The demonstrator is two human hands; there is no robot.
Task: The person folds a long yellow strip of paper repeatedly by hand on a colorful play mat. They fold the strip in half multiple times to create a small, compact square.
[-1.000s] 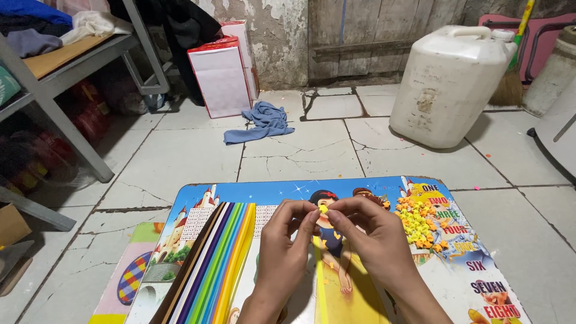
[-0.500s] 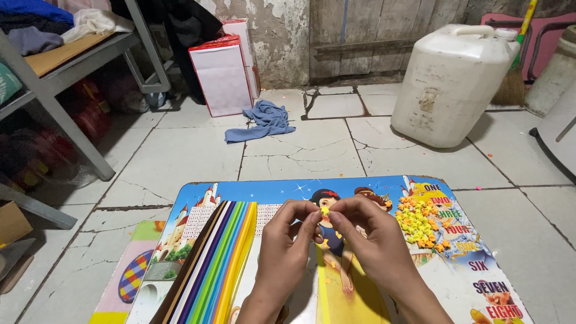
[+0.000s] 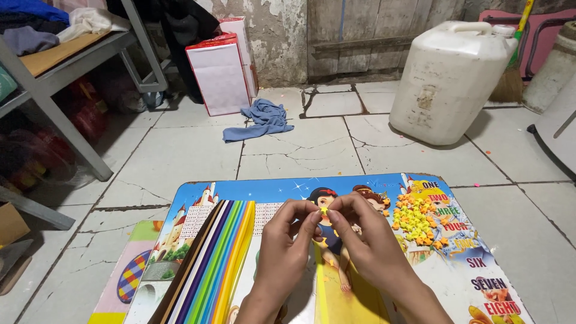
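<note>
I pinch a tiny yellow paper star (image 3: 324, 211) between left hand (image 3: 287, 240) and right hand (image 3: 366, 237); squeezing harder could, I judge, crush it.

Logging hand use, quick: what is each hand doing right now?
Left hand: pinched shut on the yellow star.
Right hand: pinched shut on the same star.

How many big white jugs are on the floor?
1. The big white jug stands on the tiled floor at the back right, beside a broom. A pale container at the right edge is cut off, so it may be another.
</note>
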